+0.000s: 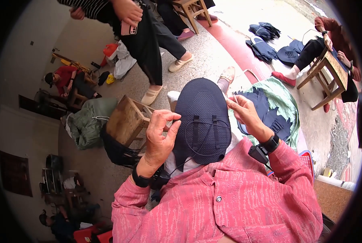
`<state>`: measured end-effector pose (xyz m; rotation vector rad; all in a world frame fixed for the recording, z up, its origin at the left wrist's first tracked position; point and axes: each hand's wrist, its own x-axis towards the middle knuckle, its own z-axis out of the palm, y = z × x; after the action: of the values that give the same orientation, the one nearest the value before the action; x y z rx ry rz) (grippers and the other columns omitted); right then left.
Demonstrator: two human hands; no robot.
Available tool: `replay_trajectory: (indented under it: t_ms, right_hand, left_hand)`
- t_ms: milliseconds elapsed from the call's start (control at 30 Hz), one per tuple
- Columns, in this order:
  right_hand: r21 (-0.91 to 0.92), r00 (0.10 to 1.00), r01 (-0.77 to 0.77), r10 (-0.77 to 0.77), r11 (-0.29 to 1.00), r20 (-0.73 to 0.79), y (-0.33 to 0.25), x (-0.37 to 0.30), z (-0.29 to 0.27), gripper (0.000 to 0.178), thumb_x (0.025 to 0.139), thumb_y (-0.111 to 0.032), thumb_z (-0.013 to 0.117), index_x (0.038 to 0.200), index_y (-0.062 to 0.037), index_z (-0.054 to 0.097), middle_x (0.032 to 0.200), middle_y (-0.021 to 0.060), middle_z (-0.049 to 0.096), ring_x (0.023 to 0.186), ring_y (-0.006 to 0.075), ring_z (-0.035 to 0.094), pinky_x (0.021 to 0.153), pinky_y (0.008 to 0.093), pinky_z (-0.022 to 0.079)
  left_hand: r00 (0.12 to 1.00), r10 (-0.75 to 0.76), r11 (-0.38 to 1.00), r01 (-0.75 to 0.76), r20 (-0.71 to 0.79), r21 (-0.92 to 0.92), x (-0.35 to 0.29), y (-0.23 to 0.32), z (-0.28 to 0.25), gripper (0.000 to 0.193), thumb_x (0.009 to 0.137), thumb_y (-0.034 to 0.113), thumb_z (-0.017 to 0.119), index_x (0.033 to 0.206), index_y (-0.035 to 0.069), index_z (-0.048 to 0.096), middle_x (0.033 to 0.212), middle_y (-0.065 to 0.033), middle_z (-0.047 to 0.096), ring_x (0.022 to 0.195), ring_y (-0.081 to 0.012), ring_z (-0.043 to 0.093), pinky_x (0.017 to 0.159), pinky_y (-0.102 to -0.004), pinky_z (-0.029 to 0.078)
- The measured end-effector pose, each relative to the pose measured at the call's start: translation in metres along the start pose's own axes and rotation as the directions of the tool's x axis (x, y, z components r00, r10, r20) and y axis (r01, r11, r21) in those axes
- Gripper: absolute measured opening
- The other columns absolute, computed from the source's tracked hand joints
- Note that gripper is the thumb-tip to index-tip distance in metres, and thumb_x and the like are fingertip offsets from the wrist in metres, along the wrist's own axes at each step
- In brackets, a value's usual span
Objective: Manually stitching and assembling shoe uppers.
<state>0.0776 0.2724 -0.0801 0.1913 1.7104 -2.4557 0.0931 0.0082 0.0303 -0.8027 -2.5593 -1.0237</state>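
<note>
A dark navy mesh shoe upper [201, 97] lies over my lap with its rounded end pointing away from me. Two black strap loops [196, 131] run along it, and a thin black cord [207, 156] curls in loops across them. At its left edge, my left hand [158, 133] has thumb and forefinger drawn together in a pinch; what sits between them is too small to make out. By the upper right edge my right hand [249, 117] pinches too, with something thin and pale near the fingertips that I cannot identify.
To my right, a green sheet [288, 95] carries several navy cut pieces [266, 113]. A wooden stool [126, 121] stands on my left beside a green sack [92, 125]. A person [148, 44] with a phone stands ahead; another sits by a stool [328, 77] at right.
</note>
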Motion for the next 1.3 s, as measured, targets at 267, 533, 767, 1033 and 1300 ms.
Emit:
replay_trajectory:
  t_ms: [267,533,767,1033,1300]
  right_hand:
    - [0.019,0.942,-0.159,0.146,0.987,0.303,-0.005,-0.017,0.001,0.019,0.093,-0.025,0.063,0.095,-0.0073,0.066,0.062,-0.0106,0.047,0.047,-0.0009,0.030,0.042,0.0183,0.020]
    - [-0.126,0.948,0.275,-0.290,0.953,-0.129,0.011,-0.010,-0.009,0.010,0.086,-0.011,0.067,0.090,-0.0016,0.064,0.075,-0.0040,0.058,0.064,0.0015,0.047,0.057,0.0190,0.038]
    - [-0.429,0.661,0.745,-0.650,0.510,0.375,-0.040,-0.026,0.030,0.018,0.081,-0.012,0.073,0.092,-0.0029,0.063,0.084,0.0067,0.060,0.063,0.0164,0.058,0.054,0.0286,0.043]
    - [-0.583,0.638,0.760,-0.496,0.286,0.589,-0.047,-0.009,0.043,0.016,0.087,-0.022,0.063,0.089,-0.0069,0.056,0.079,0.0101,0.058,0.072,0.0330,0.062,0.060,0.0422,0.050]
    - [-0.424,0.908,0.375,-0.236,0.824,0.346,-0.075,0.021,0.001,0.021,0.088,-0.021,0.069,0.079,-0.0047,0.061,0.062,-0.0065,0.048,0.056,0.0020,0.042,0.048,0.0217,0.034]
  left_hand:
    - [0.830,-0.533,0.616,0.515,0.166,-0.596,0.005,-0.026,0.018,0.023,0.086,0.007,0.068,0.104,0.002,0.057,0.094,-0.0025,0.059,0.082,-0.0069,0.054,0.071,-0.0178,0.045]
    - [0.835,-0.541,0.509,0.417,0.097,-0.753,0.008,-0.037,0.029,0.013,0.095,0.015,0.059,0.097,0.004,0.052,0.085,0.0022,0.056,0.076,-0.0031,0.050,0.070,-0.0175,0.043]
    - [0.868,-0.478,0.575,0.424,0.133,-0.699,0.008,-0.041,0.029,0.019,0.098,0.022,0.056,0.094,0.004,0.053,0.083,0.0032,0.055,0.074,-0.0022,0.047,0.067,-0.0176,0.041]
    - [0.919,-0.376,0.789,0.386,0.122,-0.478,0.010,-0.039,0.028,0.023,0.097,0.025,0.056,0.087,0.004,0.057,0.075,0.0064,0.052,0.070,-0.0015,0.041,0.062,-0.0184,0.038]
    - [0.933,-0.321,0.832,0.361,0.166,-0.421,0.014,-0.040,0.019,0.024,0.096,0.026,0.058,0.085,0.004,0.058,0.077,0.0069,0.054,0.073,-0.0023,0.042,0.063,-0.0197,0.040]
